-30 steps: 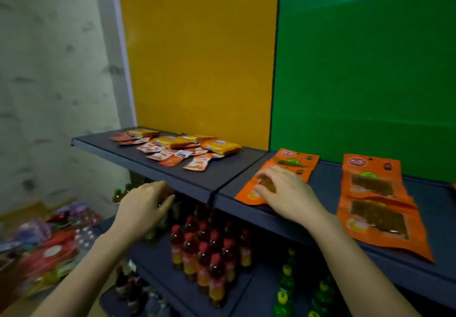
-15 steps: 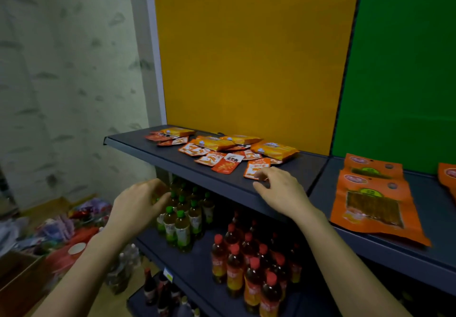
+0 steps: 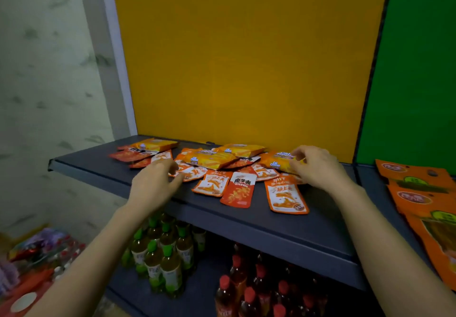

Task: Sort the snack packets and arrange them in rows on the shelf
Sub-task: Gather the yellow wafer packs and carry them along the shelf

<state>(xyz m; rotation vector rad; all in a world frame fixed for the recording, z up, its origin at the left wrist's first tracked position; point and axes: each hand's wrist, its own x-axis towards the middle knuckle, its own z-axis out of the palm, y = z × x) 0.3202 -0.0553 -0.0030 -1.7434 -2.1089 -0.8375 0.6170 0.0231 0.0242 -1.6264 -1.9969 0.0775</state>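
Observation:
A loose heap of snack packets lies on the dark shelf (image 3: 283, 228) before the yellow back panel. It holds puffy yellow packets (image 3: 209, 160) and flat orange-and-white sachets (image 3: 213, 183), plus a red sachet (image 3: 238, 191). My right hand (image 3: 318, 167) pinches the rightmost yellow packet (image 3: 276, 162) with thumb and fingers. My left hand (image 3: 154, 184) hovers over the heap's left side with fingers spread, its tips at a small sachet (image 3: 190, 173); nothing is gripped in it.
Large orange pouches (image 3: 417, 181) lie in a row on the shelf section to the right, before the green panel. Below stand green-capped tea bottles (image 3: 160, 260) and red-capped bottles (image 3: 249, 289). Bags and packets (image 3: 32, 262) lie on the floor at lower left.
The view has swung left onto the heap. My right hand left the orange pouch, crossed to the heap and took hold of a yellow packet. My left hand rose from below the shelf onto it.

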